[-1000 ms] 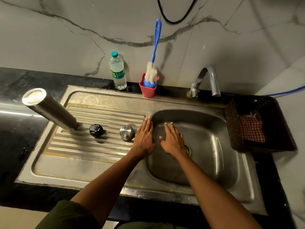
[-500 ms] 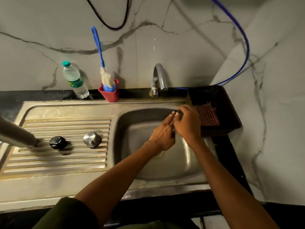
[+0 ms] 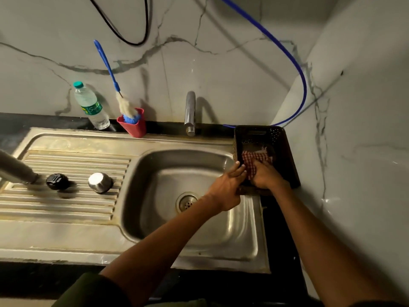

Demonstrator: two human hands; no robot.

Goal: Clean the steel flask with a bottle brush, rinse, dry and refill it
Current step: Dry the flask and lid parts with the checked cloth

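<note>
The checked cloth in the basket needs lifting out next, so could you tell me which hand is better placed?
The right hand: it is already inside the dark basket with its fingers on the checked cloth. The left hand sits at the basket's near-left edge, its fingertips just reaching the cloth's edge.

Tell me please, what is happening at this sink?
A person is reaching into the dark plastic basket right of the steel sink. The right hand rests on the red checked cloth; the left hand is beside it at the basket's edge. The steel flask lies tilted on the drainboard, uncapped.
</note>
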